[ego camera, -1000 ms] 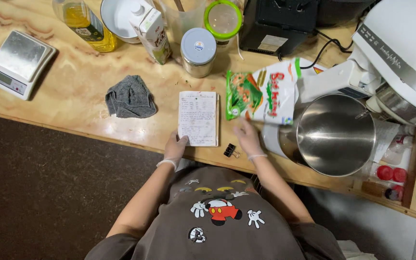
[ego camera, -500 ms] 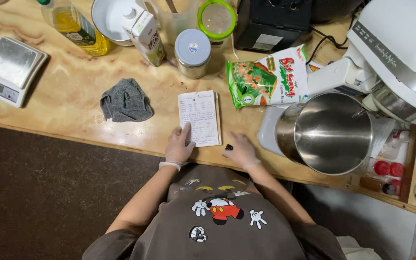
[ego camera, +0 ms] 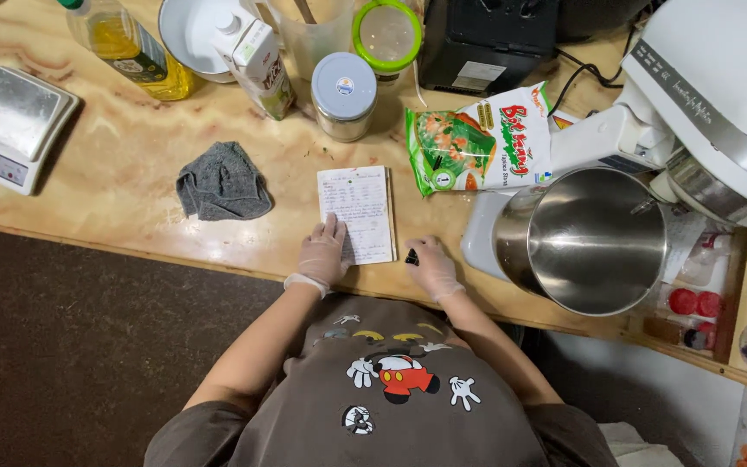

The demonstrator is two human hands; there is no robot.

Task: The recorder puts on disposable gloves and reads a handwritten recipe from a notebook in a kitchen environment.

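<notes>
While both of my gloved hands rest near the front edge of the wooden counter (ego camera: 114,186), the head view looks straight down on them. My left hand (ego camera: 325,252) lies flat, fingers spread and gripping nothing, with the fingertips pressing the lower left corner of the handwritten notebook page (ego camera: 358,213), which lies just ahead of that hand. My right hand (ego camera: 432,266) sits just to the right of the page, fingers loosely curled, touching a small black binder clip (ego camera: 411,257) at its inner side; whether the fingers actually pinch the clip I cannot tell.

Left of my left hand, a crumpled grey cloth (ego camera: 222,182) lies on the counter, and well beyond it, at the far left, a digital kitchen scale (ego camera: 12,125). Ahead of the page stands a round tin with a pale lid (ego camera: 344,93); to its left are a tilted milk carton (ego camera: 255,62), a white bowl (ego camera: 185,35) and a bottle of yellow oil (ego camera: 127,45). A green-rimmed lid (ego camera: 387,35) lies ahead of the tin.

Ahead and right of my right hand lies a green and white food packet (ego camera: 477,140). Just to the right of that hand stands the steel bowl (ego camera: 595,239) of a white stand mixer (ego camera: 709,95). Farther right, red-capped containers (ego camera: 693,303) sit in a tray.
</notes>
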